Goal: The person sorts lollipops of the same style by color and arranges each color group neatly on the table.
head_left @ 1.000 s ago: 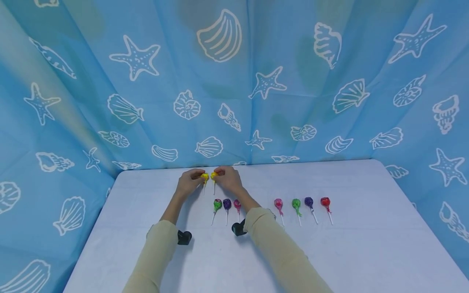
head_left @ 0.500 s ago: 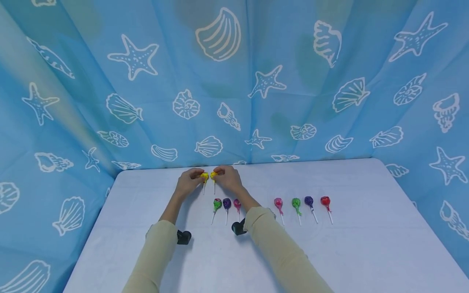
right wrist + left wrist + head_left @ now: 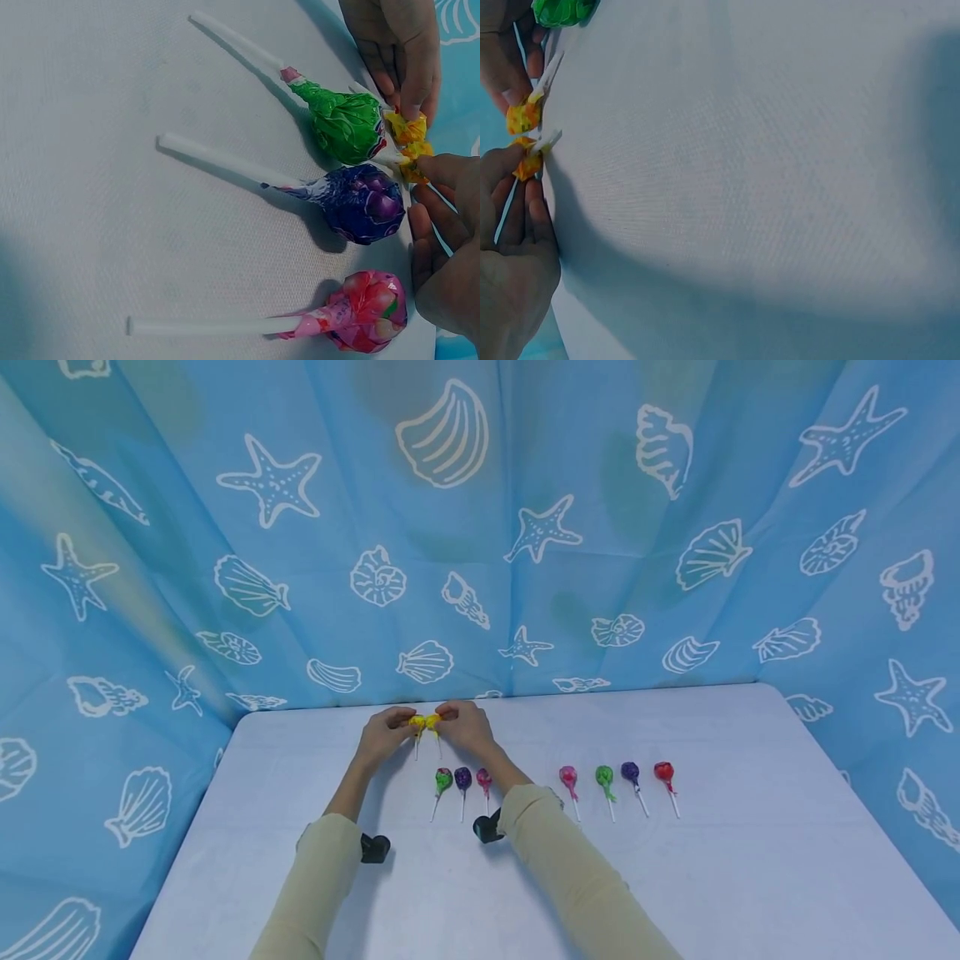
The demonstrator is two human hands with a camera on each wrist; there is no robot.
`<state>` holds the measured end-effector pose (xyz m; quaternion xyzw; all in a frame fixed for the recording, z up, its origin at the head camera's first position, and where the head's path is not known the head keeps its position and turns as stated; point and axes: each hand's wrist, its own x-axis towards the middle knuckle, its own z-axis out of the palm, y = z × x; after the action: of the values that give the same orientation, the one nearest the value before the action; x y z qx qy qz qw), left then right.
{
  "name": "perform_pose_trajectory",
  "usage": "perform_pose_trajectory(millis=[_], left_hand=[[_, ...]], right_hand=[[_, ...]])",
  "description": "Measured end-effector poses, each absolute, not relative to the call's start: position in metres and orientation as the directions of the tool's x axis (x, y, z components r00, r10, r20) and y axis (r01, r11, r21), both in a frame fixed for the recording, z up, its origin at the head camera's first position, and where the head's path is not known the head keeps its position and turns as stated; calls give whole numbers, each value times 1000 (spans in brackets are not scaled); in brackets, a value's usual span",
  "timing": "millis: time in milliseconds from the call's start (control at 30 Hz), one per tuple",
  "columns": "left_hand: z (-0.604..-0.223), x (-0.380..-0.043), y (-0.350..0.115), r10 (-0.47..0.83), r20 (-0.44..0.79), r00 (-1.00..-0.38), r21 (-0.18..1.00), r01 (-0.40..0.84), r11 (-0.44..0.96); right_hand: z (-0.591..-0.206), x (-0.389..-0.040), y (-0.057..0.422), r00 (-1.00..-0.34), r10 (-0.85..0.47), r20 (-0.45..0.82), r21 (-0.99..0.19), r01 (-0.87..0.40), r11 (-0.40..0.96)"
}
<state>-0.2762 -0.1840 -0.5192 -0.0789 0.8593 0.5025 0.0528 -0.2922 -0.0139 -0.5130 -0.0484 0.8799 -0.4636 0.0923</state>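
Note:
Near the table's back edge, my left hand (image 3: pixel 384 735) pinches a yellow lollipop (image 3: pixel 529 159) by its wrapped head between thumb and fingers. My right hand (image 3: pixel 467 727) pinches a second yellow lollipop (image 3: pixel 523 114) the same way. The two yellow heads sit side by side, very close or touching, with white sticks pointing toward me. Just in front of the hands lie a green lollipop (image 3: pixel 346 124), a purple lollipop (image 3: pixel 365 202) and a pink lollipop (image 3: pixel 369 311) in a row. The right forearm passes close to the pink one.
Farther right on the white table (image 3: pixel 750 877) lie another pink lollipop (image 3: pixel 568 777), a green one (image 3: pixel 604 777), a purple one (image 3: pixel 630 772) and a red one (image 3: pixel 663 772). A blue shell-patterned curtain (image 3: pixel 450 527) hangs behind the table and along its sides.
The yellow lollipop in my right hand has moved slightly left, closing the gap to the one in my left hand. The other lollipops stay put.

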Motion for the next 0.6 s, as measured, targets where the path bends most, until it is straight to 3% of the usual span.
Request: perform_pose_trajectory(millis=[400,600], left_hand=[[-520,-276,-184,-84,-181,-980,858,-199,474],[-521,-274,-192,-62,-166,-984,910,-177,375]], right_hand=[[-510,-291,-5,-975,-199,-100,-856,-18,516],[-508,-293,2,-969,-224,-102,-878,-18,478]])
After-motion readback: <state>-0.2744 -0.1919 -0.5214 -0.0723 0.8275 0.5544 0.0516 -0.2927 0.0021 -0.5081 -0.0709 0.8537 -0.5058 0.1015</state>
